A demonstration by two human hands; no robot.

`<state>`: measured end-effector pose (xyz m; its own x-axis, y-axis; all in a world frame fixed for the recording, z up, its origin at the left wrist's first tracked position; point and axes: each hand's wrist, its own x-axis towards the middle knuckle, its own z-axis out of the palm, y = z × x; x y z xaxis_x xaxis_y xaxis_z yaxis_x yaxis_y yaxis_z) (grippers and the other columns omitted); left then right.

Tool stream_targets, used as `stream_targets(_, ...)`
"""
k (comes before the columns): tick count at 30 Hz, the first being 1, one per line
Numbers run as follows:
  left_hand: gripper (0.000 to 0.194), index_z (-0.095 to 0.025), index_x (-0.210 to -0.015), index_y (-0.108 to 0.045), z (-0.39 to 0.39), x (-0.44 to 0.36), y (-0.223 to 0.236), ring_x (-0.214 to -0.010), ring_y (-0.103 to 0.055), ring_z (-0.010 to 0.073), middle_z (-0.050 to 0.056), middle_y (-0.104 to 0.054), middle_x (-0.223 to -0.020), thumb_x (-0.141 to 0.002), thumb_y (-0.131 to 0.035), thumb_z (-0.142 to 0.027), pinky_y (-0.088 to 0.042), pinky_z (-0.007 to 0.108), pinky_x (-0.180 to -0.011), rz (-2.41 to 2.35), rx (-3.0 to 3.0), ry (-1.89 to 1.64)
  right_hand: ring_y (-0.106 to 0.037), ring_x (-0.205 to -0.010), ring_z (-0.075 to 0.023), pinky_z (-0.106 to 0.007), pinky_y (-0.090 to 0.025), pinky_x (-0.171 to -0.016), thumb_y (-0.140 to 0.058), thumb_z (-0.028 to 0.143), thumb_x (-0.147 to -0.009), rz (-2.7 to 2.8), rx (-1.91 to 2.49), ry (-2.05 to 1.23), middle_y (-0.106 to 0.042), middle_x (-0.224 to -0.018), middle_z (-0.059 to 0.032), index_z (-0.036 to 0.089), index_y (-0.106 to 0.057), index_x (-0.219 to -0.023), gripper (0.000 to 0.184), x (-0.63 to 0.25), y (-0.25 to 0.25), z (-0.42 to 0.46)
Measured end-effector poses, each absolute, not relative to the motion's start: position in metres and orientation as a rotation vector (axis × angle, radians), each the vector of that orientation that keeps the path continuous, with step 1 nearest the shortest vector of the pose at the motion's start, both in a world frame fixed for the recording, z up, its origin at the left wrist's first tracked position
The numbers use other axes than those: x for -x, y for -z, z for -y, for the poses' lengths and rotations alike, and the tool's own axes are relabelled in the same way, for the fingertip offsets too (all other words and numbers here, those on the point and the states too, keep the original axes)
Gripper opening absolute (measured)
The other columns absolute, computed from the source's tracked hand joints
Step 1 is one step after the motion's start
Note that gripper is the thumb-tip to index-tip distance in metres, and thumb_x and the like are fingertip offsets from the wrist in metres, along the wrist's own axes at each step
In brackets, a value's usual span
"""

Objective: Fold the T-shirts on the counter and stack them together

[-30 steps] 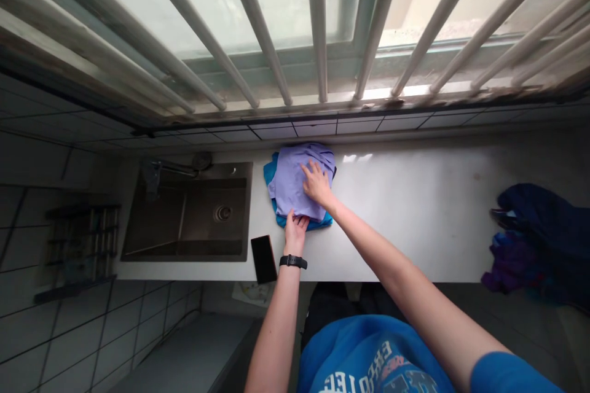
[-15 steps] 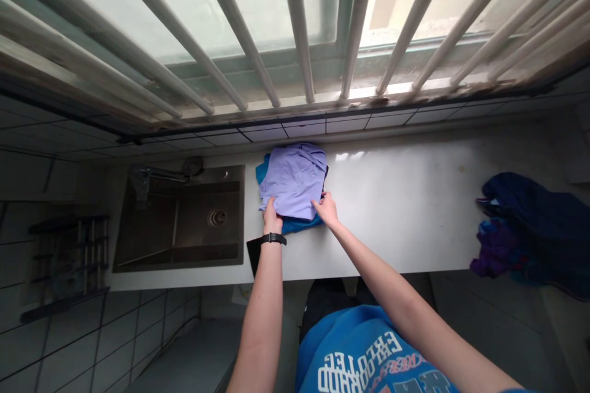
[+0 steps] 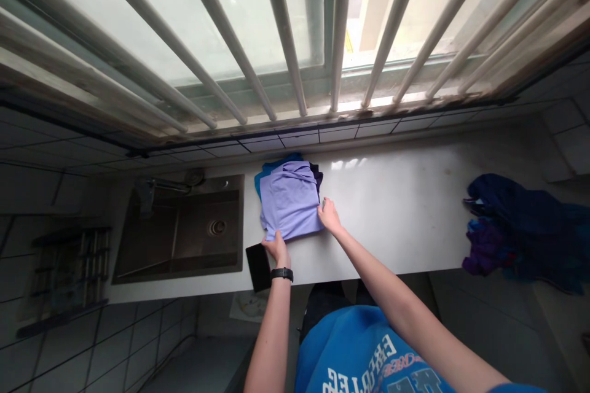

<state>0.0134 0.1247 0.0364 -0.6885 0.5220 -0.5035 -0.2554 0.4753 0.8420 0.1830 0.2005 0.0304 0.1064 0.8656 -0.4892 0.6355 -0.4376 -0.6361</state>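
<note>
A folded lavender garment [image 3: 290, 202] lies on top of a blue folded garment [image 3: 270, 171] on the white counter [image 3: 405, 209]. My left hand [image 3: 277, 247], with a black watch on its wrist, pinches the lavender garment's near edge. My right hand [image 3: 329, 216] grips the garment's near right corner. Both hands have their fingers closed on the cloth.
A dark steel sink [image 3: 184, 230] with a tap is set into the counter at the left. A black phone [image 3: 258, 267] lies at the counter's front edge beside my left wrist. A heap of dark blue and purple clothes [image 3: 516, 227] sits at the right. A barred window runs behind.
The lavender garment has been drawn nearer and squared over the blue one. My right hand moved from the top of the cloth to its near right corner; my left hand stays on the near edge.
</note>
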Motion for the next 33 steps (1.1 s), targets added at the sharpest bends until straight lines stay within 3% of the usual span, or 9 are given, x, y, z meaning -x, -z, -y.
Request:
stream_targets(2,0.068,-0.017,-0.142,-0.046,-0.119,-0.016,-0.041,-0.154,-0.026,0.0315,0.022,-0.041,-0.153,-0.077,-0.065,-0.015,-0.028,0.052,-0.122,-2.145,-0.48,-1.206,-0.065,-0.106,-0.0258,-0.037,-0.051,-0.094,-0.047,0.022,-0.093,1.463,2.094,-1.247,-0.064,-0.119,-0.0186,0.01,-0.053,-0.138,0.047,-0.194,-0.029,-0.188)
stream_targets(4,0.063,-0.017,-0.139,-0.054,-0.111,-0.02,-0.041,-0.155,-0.023,0.0339,0.022,-0.037,-0.159,-0.077,-0.065,-0.014,-0.021,0.053,-0.125,-2.216,-0.984,-0.968,-0.064,-0.099,-0.0228,-0.035,-0.051,-0.092,-0.047,0.02,-0.09,1.46,2.031,-1.232,-0.064,-0.111,-0.0128,0.014,-0.055,-0.133,0.045,-0.211,-0.028,-0.165)
stream_targets(7,0.053,-0.019,-0.133,-0.064,-0.101,-0.027,-0.032,-0.152,-0.031,0.0362,0.019,-0.046,-0.155,-0.08,-0.06,-0.015,-0.023,0.055,-0.125,-1.995,-1.57,-0.582,-0.063,-0.095,-0.021,-0.034,-0.051,-0.091,-0.044,0.017,-0.084,1.456,2.012,-1.151,-0.062,-0.103,-0.0082,0.017,-0.057,-0.124,0.041,-0.25,-0.023,-0.118)
stream_targets(12,0.06,-0.013,-0.14,-0.06,-0.101,-0.036,-0.017,-0.152,-0.03,0.0389,0.021,-0.041,-0.159,-0.08,-0.055,-0.018,-0.027,0.059,-0.122,-2.002,-1.795,-0.324,-0.064,-0.088,-0.0245,-0.039,-0.053,-0.085,-0.043,0.016,-0.078,1.278,2.245,-0.971,-0.061,-0.094,-0.0079,0.019,-0.059,-0.11,0.036,-0.328,-0.019,-0.048)
stream_targets(17,0.062,-0.01,-0.14,-0.058,-0.089,-0.049,-0.018,-0.148,-0.038,0.0391,0.023,-0.046,-0.155,-0.078,-0.055,-0.017,-0.034,0.058,-0.119,-2.034,-1.895,-0.294,-0.064,-0.09,-0.0274,-0.041,-0.052,-0.085,-0.044,0.016,-0.078,1.288,2.323,-0.742,-0.063,-0.089,-0.008,0.024,-0.06,-0.099,0.028,-0.387,-0.02,-0.018)
stream_targets(24,0.046,-0.011,-0.125,-0.065,-0.054,-0.096,-0.009,-0.123,-0.06,0.0359,0.023,-0.063,-0.133,-0.083,-0.048,-0.018,-0.048,0.049,-0.104,-1.984,-1.935,-0.229,-0.061,-0.094,-0.0265,-0.04,-0.047,-0.087,-0.04,0.016,-0.087,1.633,2.176,-0.659,-0.067,-0.099,-0.0139,0.018,-0.062,-0.098,0.024,-0.425,-0.001,-0.056)
stream_targets(33,0.028,-0.016,-0.105,-0.07,-0.103,-0.105,0.017,-0.101,-0.057,0.0309,0.017,-0.062,-0.11,-0.084,-0.057,-0.028,-0.044,0.045,-0.093,-2.341,-2.019,-0.642,-0.056,-0.081,-0.0222,-0.034,-0.038,-0.076,-0.044,0.02,-0.093,1.844,1.891,-0.449,-0.064,-0.084,-0.0075,0.019,-0.059,-0.088,0.016,-0.429,0.041,-0.102)
